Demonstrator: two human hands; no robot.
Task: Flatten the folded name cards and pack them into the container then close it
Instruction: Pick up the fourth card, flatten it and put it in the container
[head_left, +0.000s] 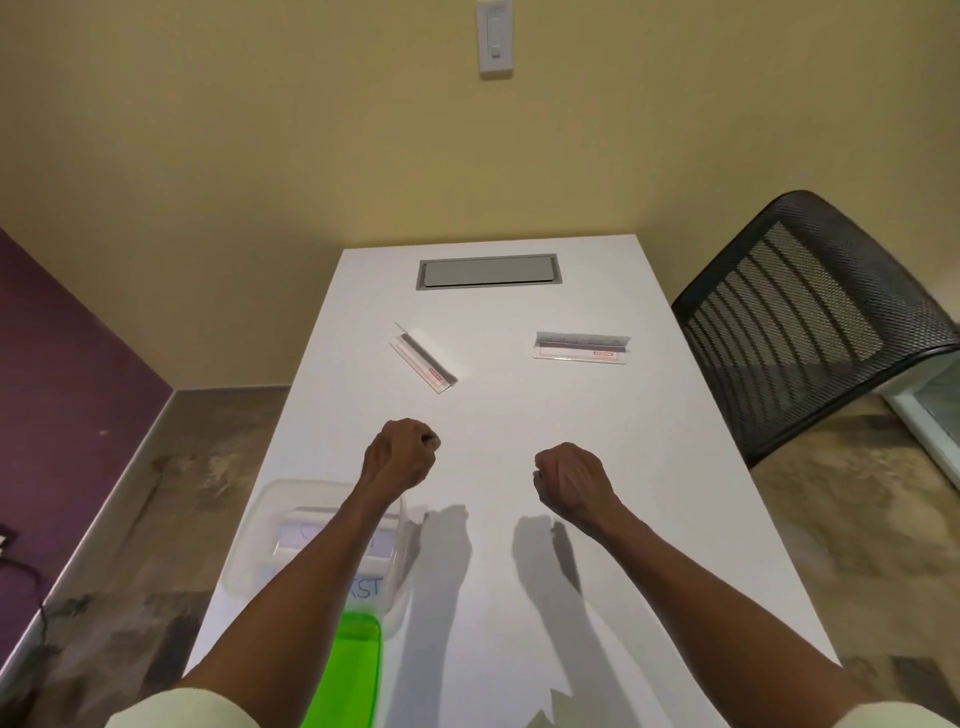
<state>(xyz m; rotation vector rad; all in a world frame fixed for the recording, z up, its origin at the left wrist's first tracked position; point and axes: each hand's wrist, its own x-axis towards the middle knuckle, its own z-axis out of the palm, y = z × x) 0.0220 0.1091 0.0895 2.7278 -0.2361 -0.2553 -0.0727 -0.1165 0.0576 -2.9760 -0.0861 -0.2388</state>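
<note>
Container (270, 512) partly hidden by left forearm | hands (402, 451) (569, 475) clenched, holding nothing

Smooth, matt white laminate table (519, 415). Translucent, frosted plastic container (249, 540), lower left of frame; glossy bright-green plastic lid (353, 670) below it. Two clear, glossy plastic name cards with white paper inserts (423, 356) (581, 347). Black mesh fabric chair back (810, 317), right.

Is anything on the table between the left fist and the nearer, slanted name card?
No. In the head view only bare white tabletop separates the left hand from the slanted name card.
</note>
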